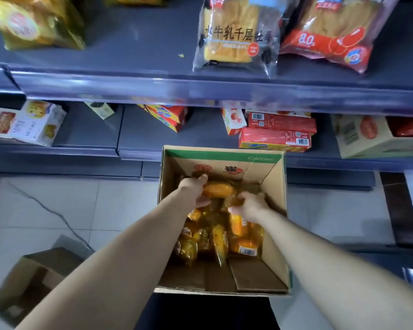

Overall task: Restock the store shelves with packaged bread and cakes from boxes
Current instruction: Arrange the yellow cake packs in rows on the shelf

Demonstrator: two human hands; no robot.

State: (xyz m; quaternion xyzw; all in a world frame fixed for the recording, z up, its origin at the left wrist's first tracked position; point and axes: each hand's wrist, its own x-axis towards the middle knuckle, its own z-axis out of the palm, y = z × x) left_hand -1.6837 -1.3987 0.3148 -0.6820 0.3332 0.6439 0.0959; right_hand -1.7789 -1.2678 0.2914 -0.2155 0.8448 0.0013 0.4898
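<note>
Orange pack (218,189) | left fingers (202,201) curled round it | right fingers (246,195) seemingly pinch wrapper (233,201)

Dim, soft indoor light; glare streaks the shelf edge (200,91), with wide-angle bending and blurred corners.

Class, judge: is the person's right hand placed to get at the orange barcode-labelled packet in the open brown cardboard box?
Probably yes: the open brown cardboard box leaves the orange barcode-labelled packet uncovered, close to the right hand. That hand already grips a yellow packet, so it must release first.
</note>
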